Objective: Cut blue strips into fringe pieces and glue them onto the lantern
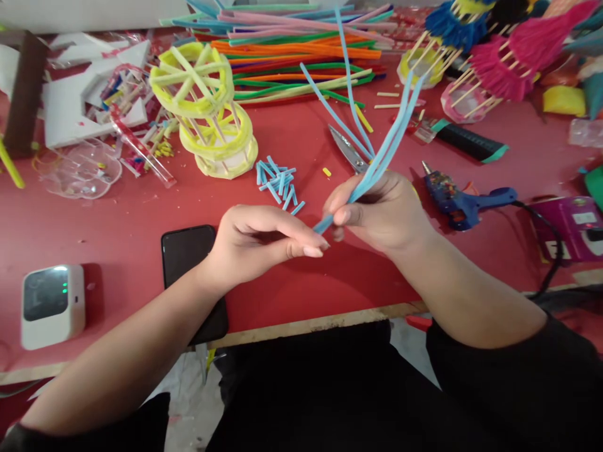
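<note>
A bundle of light blue pipe cleaners (385, 155) is gripped in my right hand (384, 210), the long ends fanning up and away. My left hand (268, 242) pinches the short lower ends between thumb and fingertips. Just beyond my hands, a heap of short cut blue pipe cleaner pieces (281, 181) lies on the red table (301, 295). Scissors (347, 149) rest behind my right hand, their handles hidden by it. Farther back stands a yellow pipe cleaner frame with wooden sticks (219, 135).
Long coloured pipe cleaners (301, 50) are piled at the back. To the right are a blue glue gun (464, 198), a utility knife (471, 141) and a pink tasselled model (506, 66). A phone (188, 251) lies under my left forearm; a white device (53, 304) sits farther left.
</note>
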Motion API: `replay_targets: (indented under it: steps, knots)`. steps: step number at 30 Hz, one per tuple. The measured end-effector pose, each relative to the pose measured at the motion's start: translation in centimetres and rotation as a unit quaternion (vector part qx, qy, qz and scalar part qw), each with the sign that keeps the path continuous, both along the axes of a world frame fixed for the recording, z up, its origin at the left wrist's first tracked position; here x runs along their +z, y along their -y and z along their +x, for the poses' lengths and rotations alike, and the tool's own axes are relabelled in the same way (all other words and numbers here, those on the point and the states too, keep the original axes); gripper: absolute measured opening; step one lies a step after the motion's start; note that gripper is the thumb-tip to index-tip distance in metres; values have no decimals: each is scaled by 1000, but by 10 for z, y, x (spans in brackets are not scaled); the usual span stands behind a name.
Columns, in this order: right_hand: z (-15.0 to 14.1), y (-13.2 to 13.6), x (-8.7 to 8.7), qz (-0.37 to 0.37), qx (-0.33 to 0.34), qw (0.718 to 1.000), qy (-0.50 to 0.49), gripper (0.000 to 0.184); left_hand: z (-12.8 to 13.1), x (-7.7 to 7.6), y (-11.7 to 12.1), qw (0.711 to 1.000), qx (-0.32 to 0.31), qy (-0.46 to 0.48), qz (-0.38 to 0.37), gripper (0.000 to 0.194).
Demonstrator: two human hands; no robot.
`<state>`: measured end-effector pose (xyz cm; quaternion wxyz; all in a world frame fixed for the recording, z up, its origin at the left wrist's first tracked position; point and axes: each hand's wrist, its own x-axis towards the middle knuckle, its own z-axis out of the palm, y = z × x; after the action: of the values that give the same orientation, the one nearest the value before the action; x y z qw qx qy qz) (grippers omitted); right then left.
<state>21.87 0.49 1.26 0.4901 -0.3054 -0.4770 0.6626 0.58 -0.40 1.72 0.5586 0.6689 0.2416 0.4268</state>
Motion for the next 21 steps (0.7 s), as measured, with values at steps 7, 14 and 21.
replay_targets:
  steps: [7,14,21]
  knots:
    - [9,-7,0,-3,-103,993,50,35,1,-19,-11,926,240,-259,132,7]
    - [8,-6,-2,1,-77,996,40,31,2,-20,-12,834,241,-464,173,10]
    - [9,-9,-6,25,-70,996,58,34,11,-17,-9,798,238,-531,158,8]
